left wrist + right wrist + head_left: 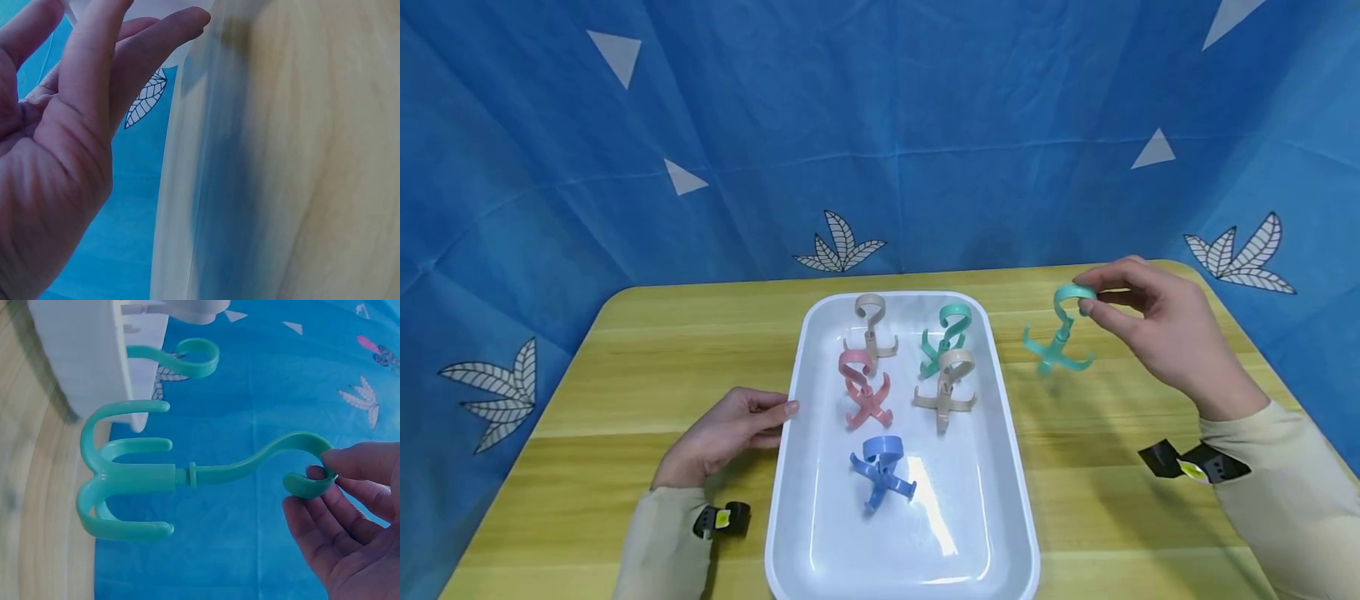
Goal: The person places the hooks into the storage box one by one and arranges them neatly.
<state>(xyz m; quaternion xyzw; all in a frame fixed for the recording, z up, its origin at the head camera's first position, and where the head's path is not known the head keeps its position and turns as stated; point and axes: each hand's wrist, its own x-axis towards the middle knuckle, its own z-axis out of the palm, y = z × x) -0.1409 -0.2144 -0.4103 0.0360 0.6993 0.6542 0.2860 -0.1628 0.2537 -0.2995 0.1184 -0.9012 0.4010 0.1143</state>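
Observation:
My right hand (1165, 325) pinches the curled top of a green four-pronged rotating hook (1060, 333) between thumb and fingers. It is held up over the table to the right of the white tray (1026, 533), prongs downward. In the right wrist view the hook's stem and prongs (131, 478) show whole. At the tray's left rim, my left hand (730, 433) holds the edge with its thumb tip on top. Inside the tray lie a blue hook (880, 483), a pink hook (868, 404), another green hook (936, 354) and two beige hooks (943, 400).
A yellowish wooden table (647, 358) carries the tray near its middle. Behind it hangs a blue cloth (895, 108) printed with white triangles and leaves. Each sleeve has a black wrist camera strapped on. The tray's front half bears a bright reflection.

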